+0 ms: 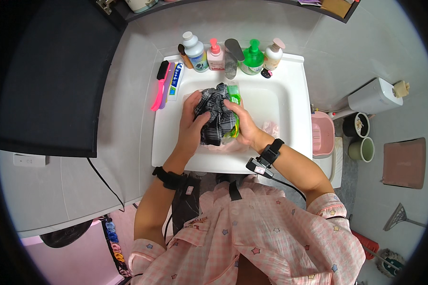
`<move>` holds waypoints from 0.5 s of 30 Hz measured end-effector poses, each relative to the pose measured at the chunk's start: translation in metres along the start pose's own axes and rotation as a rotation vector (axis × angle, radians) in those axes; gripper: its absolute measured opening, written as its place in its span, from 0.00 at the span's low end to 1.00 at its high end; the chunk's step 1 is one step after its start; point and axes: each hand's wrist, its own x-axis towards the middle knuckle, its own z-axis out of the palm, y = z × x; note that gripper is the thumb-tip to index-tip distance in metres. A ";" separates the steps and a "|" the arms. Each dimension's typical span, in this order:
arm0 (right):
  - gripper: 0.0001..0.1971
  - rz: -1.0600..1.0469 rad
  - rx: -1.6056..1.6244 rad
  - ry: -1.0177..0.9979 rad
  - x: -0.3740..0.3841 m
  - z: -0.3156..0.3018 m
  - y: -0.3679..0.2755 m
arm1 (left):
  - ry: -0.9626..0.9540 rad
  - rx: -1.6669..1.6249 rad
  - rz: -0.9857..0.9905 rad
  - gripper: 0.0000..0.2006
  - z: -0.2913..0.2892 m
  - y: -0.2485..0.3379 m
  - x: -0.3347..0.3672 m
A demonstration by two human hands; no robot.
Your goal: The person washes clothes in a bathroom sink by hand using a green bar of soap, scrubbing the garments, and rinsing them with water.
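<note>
Evidently, both hands were closed on a bunched plaid cloth [215, 114], dark grey with white checks, held over the basin of the white sink [290, 102]. The left hand [191, 124] pressed its fingers, slightly spread, against the cloth's left flank. The right hand [240, 124] wrapped its fingers over the right flank, where a green brush-like tool [234, 97] lay against the fabric; whether that hand also gripped the tool could not be told.

The cloth appeared soft, limp and probably wet, hence heavier than when dry and liable to sag or drip. It would best be taken by a gathered fistful at each side, not by an edge. Bottles [223, 54] stood behind the basin, and a pink comb [159, 90] lay to its left.
</note>
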 end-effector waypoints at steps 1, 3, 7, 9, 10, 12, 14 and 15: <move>0.34 0.001 0.027 -0.006 -0.001 -0.001 0.000 | 0.003 0.001 -0.003 0.26 0.000 0.001 0.000; 0.33 0.025 0.057 0.039 0.001 -0.005 0.001 | 0.172 -0.214 -0.219 0.22 0.001 0.005 0.002; 0.34 -0.025 -0.090 -0.003 0.000 -0.001 -0.001 | 0.027 -0.097 -0.329 0.19 -0.016 -0.009 0.009; 0.34 -0.023 -0.132 -0.043 -0.004 0.002 -0.002 | 0.061 -0.141 -0.355 0.15 -0.018 -0.015 0.007; 0.33 0.018 -0.121 -0.045 -0.007 0.004 -0.003 | 0.083 -0.184 -0.382 0.11 -0.015 -0.015 0.008; 0.31 0.040 -0.096 -0.025 -0.003 -0.005 0.002 | 0.097 -0.237 -0.394 0.11 -0.007 -0.016 0.006; 0.30 0.054 -0.068 -0.027 -0.004 -0.003 -0.001 | 0.095 -0.316 -0.402 0.12 0.000 -0.017 0.004; 0.30 0.066 -0.039 -0.027 -0.004 -0.002 -0.002 | 0.099 -0.316 -0.401 0.12 -0.001 -0.016 0.002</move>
